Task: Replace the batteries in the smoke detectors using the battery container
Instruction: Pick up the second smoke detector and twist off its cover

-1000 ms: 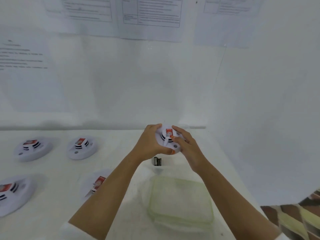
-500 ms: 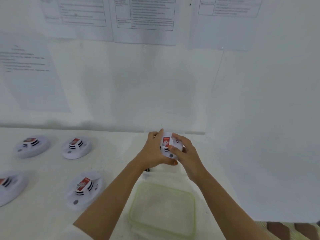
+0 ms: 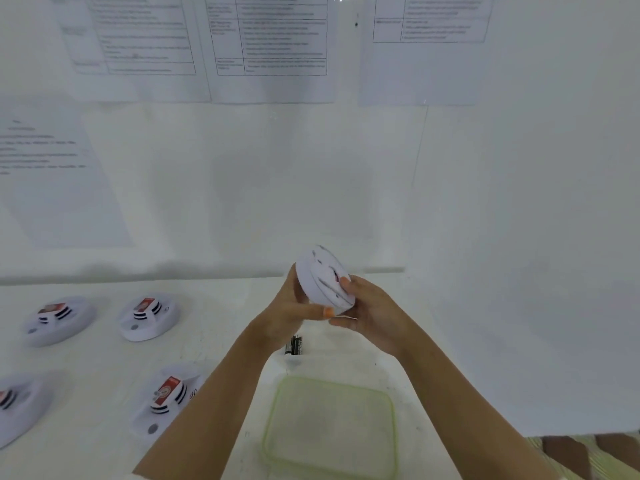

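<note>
Aloft, L hand (image 3: 294, 315)/R hand (image 3: 375, 315) round detector (image 3: 320, 284)

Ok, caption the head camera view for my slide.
Left hand and right hand grip a tilted white smoke detector over the table, behind a green-rimmed container.

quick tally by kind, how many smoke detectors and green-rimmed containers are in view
smoke detectors: 5, one held, four set down
green-rimmed container: 1
total: 6, besides a dark battery cluster too small to count
</note>
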Available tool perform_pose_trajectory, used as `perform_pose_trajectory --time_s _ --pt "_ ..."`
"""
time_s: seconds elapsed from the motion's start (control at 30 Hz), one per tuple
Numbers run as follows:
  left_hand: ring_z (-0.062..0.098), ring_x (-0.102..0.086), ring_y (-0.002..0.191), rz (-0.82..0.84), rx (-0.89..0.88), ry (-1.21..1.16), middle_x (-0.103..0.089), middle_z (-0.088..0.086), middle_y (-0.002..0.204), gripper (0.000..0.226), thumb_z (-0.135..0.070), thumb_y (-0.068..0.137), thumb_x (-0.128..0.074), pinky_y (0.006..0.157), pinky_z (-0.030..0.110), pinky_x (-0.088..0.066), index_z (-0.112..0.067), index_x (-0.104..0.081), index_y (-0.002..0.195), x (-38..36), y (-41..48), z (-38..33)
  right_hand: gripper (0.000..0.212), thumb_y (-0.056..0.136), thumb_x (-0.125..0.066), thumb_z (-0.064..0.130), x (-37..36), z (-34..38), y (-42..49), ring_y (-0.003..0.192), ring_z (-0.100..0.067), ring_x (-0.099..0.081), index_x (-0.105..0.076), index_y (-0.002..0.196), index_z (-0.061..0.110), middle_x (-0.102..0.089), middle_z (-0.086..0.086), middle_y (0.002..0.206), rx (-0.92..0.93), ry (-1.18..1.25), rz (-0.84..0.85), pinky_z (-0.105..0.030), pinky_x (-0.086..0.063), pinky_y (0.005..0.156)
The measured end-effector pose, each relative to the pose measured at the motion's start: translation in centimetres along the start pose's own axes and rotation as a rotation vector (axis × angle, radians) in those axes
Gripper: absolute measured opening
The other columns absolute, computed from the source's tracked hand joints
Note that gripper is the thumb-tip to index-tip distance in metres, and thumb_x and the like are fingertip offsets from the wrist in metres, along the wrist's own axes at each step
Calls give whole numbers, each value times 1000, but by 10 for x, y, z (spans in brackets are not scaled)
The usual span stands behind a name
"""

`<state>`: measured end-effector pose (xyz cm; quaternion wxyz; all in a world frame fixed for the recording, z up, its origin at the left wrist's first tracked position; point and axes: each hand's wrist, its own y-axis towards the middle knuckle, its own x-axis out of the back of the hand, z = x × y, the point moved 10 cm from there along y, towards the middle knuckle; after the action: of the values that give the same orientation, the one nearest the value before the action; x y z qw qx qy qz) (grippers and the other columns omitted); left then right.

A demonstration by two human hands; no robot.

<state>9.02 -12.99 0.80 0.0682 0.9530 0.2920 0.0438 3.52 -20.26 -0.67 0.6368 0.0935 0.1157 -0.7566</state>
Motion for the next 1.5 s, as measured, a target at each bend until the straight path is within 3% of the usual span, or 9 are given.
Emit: perform_pose_trajectory --time_s 0.1,0.2,0.33,0.63,0.87,1.1,1.2,1.37,1.5 --pt "28 -49 124 43 19 63 -51 15 134 96 -8 58 -80 96 36 -46 -11 -31 140 0 -5 3 47 81 -60 28 5 1 0 97 -27 -63 -54 122 5 -63 -14 114 35 50 -11 -40 -54 86" --pt "-7 -44 122 -20 25 166 -42 -13 138 113 -6 59 -85 90 10 -42 -35 -16 143 14 -9 3 41 84 -62 18 18 3 0 99 -29 -64 -52 122 9 -64 -14 115 60 -1 -109 -41 -56 82" --pt "-20 -39 113 -83 -36 314 -44 -16 129 121 -11 53 -89 81 -7 -31 -40 -11 141 29 -17 -1 40 83 -65 11 23 9 -1 94 -27 -66 -53 121 15 -66 -13 109 107 -119 -173 -37 -58 72" --pt "-5 -46 116 -71 -85 348 -43 -14 131 117 -21 41 -89 89 19 -49 -28 -24 138 25 -18 -1 45 79 -70 16 9 10 0 98 -28 -65 -53 120 17 -64 -14 109 137 -272 -165 -40 -58 73" --pt "-6 -46 114 -91 -115 355 -42 -17 130 113 -11 43 -88 88 18 -49 -32 -25 134 25 -16 0 46 79 -70 17 8 12 -1 99 -29 -64 -52 122 17 -63 -15 111 150 -310 -167 -43 -58 74" --pt "-2 -46 117 -116 -131 359 -44 -24 128 110 -22 41 -88 89 27 -52 -39 -29 132 25 -15 3 46 81 -69 14 7 13 -6 96 -25 -65 -50 122 24 -64 -13 108 157 -309 -143 -37 -58 72" --pt "-1 -46 117 -119 -135 349 -44 -24 128 106 -24 41 -86 86 24 -52 -40 -30 130 23 -16 3 47 81 -69 14 7 13 -6 95 -22 -65 -50 122 25 -64 -13 109 156 -314 -137 -36 -58 72" --pt "-4 -47 116 -105 -140 324 -43 -19 130 107 -9 45 -85 86 21 -51 -34 -29 132 22 -14 4 47 82 -69 14 8 12 -7 96 -23 -65 -49 123 26 -63 -13 110 153 -318 -133 -37 -58 73" --pt "-3 -48 115 -92 -138 304 -45 -22 127 105 -14 43 -85 85 21 -51 -35 -31 131 21 -13 4 47 82 -68 14 8 14 -7 95 -25 -65 -49 123 26 -63 -15 109 151 -320 -135 -36 -58 72"
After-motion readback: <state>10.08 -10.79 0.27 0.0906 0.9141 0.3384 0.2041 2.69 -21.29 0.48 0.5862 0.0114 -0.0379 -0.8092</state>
